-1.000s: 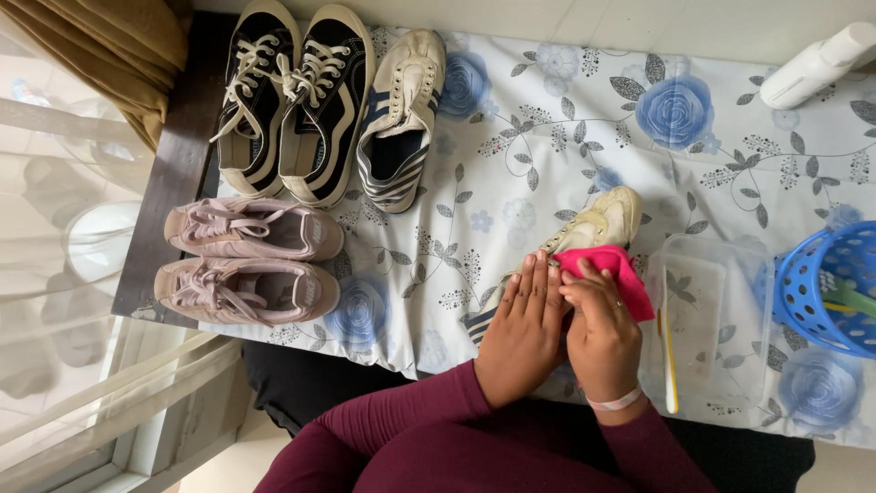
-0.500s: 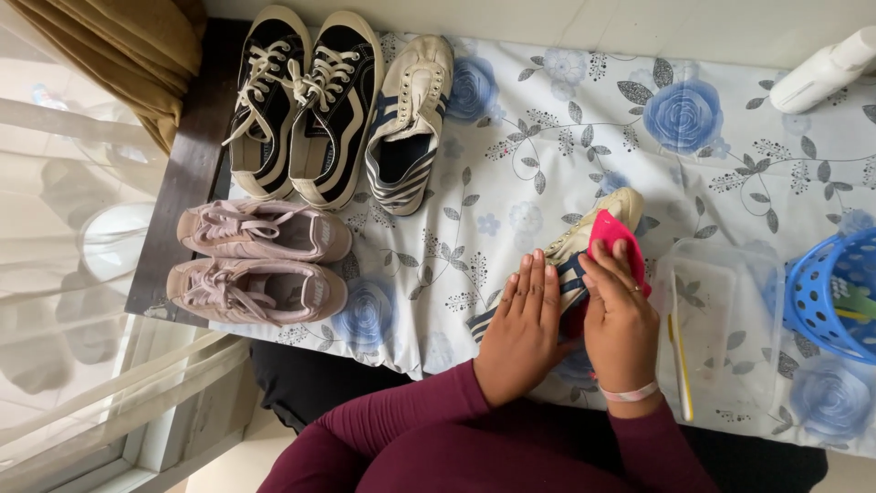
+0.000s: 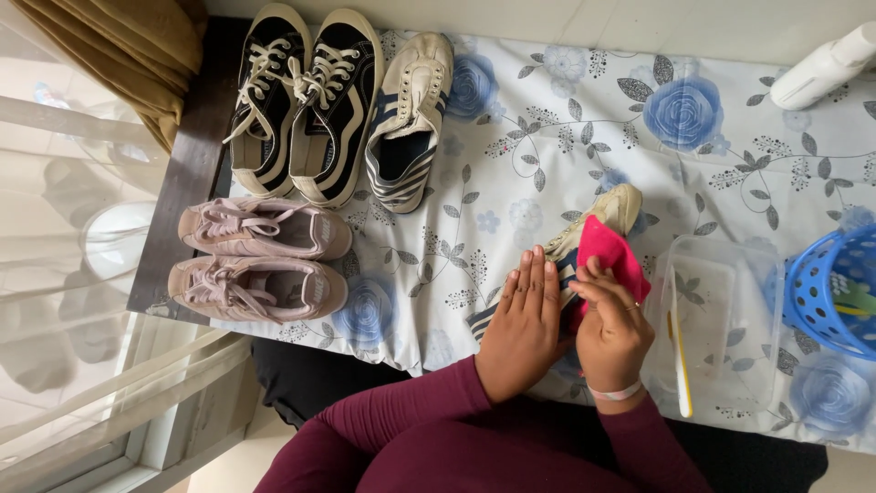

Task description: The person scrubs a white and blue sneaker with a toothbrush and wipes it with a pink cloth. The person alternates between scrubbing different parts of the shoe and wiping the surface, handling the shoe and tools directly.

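Note:
A cream sneaker with dark stripes point(image 3: 604, 212) lies on the floral tablecloth point(image 3: 547, 146), mostly covered by my hands. My left hand point(image 3: 522, 321) rests flat on the shoe's heel end and steadies it. My right hand point(image 3: 613, 327) presses a bright pink cloth point(image 3: 610, 254) against the shoe's side. Only the toe and a strip of the striped side show.
The matching striped sneaker point(image 3: 407, 117), a black pair point(image 3: 303, 99) and a pink pair point(image 3: 259, 257) stand at the left. A clear plastic tub point(image 3: 721, 319) with a yellow brush, a blue basket point(image 3: 836, 290) and a white bottle point(image 3: 827, 66) are at the right. A curtain point(image 3: 82, 274) hangs at the left.
The pink cloth lay folded on top of the shoe; now it is spread along its side under my right hand. My left hand has stayed on the heel.

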